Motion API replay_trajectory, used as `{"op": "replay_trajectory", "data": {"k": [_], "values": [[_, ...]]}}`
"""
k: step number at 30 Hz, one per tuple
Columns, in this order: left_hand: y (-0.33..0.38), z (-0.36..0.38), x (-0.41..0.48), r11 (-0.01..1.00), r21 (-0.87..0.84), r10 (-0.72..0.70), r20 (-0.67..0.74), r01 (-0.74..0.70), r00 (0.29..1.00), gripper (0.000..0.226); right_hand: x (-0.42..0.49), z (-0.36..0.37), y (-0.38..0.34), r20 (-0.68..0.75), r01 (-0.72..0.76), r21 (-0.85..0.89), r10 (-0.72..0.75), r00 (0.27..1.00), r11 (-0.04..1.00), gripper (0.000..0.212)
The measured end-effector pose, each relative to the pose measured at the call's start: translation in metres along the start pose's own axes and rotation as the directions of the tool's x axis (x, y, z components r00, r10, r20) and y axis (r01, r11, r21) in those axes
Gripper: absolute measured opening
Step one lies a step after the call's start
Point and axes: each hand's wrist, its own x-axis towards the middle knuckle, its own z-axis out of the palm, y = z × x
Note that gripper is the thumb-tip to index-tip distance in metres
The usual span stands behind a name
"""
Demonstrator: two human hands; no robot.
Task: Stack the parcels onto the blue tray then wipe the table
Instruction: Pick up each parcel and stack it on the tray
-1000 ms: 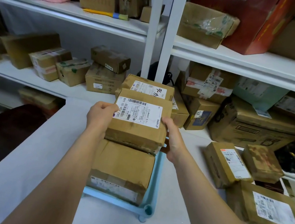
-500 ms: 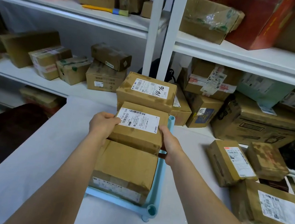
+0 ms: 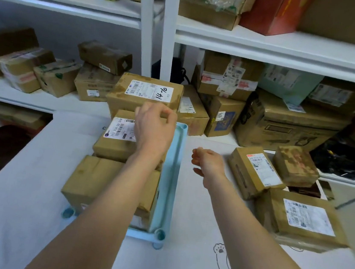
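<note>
From the head view, the blue tray (image 3: 172, 178) lies lengthwise on the white table (image 3: 18, 204), running from the middle towards the far edge. A plain parcel (image 3: 92, 182) fills its near end, and a labelled parcel (image 3: 113, 140) sits just behind it. A third parcel (image 3: 145, 94) (handwritten digits on its label) stands at the tray's far end.

The left hand (image 3: 153, 129) hovers over the labelled parcel, its fingers loosely curled and holding nothing. The right hand (image 3: 207, 162) hangs above bare table just right of the tray, its fingers also slack and empty.

Three loose parcels (image 3: 302, 219) crowd together along the table's right edge, well apart from the tray. White shelves (image 3: 272, 47) stacked with cartons stand beyond the far edge.
</note>
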Motion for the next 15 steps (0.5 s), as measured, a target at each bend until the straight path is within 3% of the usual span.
{"op": "replay_trajectory", "data": {"k": [4,8,11,15], "values": [[0.013,0.052,-0.032,0.999,-0.007,0.043,0.129,-0.043,0.991,0.016,0.006,-0.045,0.009,-0.022,-0.031,0.002,0.031,0.999,1.0,0.016],[0.009,0.099,-0.058,0.998,0.051,-0.048,0.326,0.033,0.944,0.018,0.013,-0.085,0.017,-0.068,-0.054,-0.049,0.051,0.996,0.997,0.017],[0.006,0.128,-0.077,0.982,0.156,-0.172,0.502,0.106,0.848,0.019,0.027,-0.113,0.03,-0.101,-0.056,-0.126,0.043,0.994,0.991,0.013],[0.008,0.153,-0.109,0.954,0.255,-0.291,0.668,0.157,0.685,0.02,0.044,-0.153,0.056,-0.19,-0.048,-0.273,-0.005,0.982,0.961,0.024]]}}
